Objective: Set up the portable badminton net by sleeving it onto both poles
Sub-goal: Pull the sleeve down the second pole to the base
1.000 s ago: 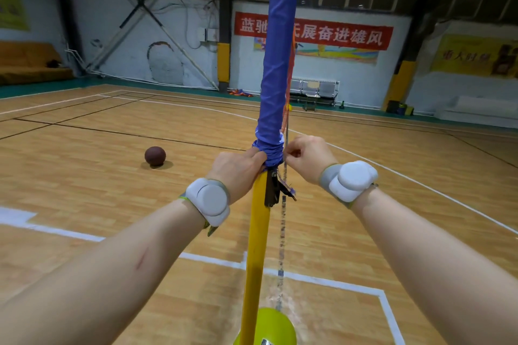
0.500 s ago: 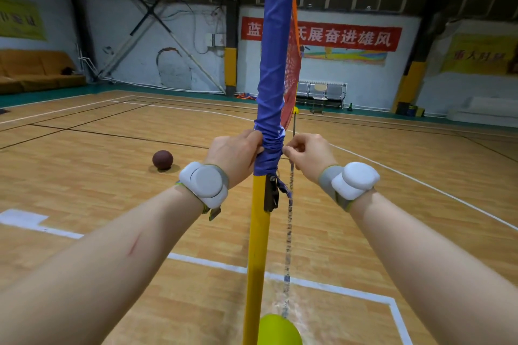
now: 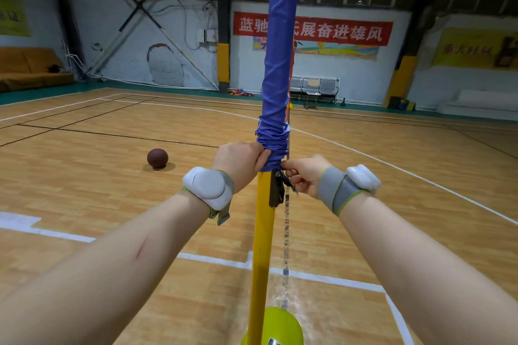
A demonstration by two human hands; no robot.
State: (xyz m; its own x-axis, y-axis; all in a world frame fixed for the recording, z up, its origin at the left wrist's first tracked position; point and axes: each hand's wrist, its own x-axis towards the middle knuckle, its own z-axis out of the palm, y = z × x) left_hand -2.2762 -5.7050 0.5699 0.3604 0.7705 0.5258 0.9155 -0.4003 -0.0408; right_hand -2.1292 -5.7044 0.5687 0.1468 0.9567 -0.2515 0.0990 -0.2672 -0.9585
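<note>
Gripping: the left grip [image 3: 241,162] curls its fingers round the bunched bottom of the blue sleeve [image 3: 280,64]. The right grip [image 3: 304,173] pinches the sleeve's lower edge between thumb and fingertips, on the other side of the pole.
Blue sleeve: threaded over the pole, smooth above both grips and gathered in tight folds right at them; it runs up out of view.
Yellow pole [image 3: 262,232]: upright and bare below the grips, between the two forearms.
Black clamp [image 3: 277,189]: on the pole just under the right grip.
Orange net [image 3: 291,70]: a thin strip along the sleeve's edge, above the right grip.
Net edge cord [image 3: 286,246]: hangs straight down below the right grip, just beside the pole.
Base [image 3: 280,325]: yellow-green, on the wooden floor [image 3: 84,190] well below both grips.
Ball [image 3: 157,158]: dark red-brown, on the floor well to the left of the left grip.
Wrist pods: a white one behind the left grip [image 3: 208,186], another behind the right [image 3: 363,178].
</note>
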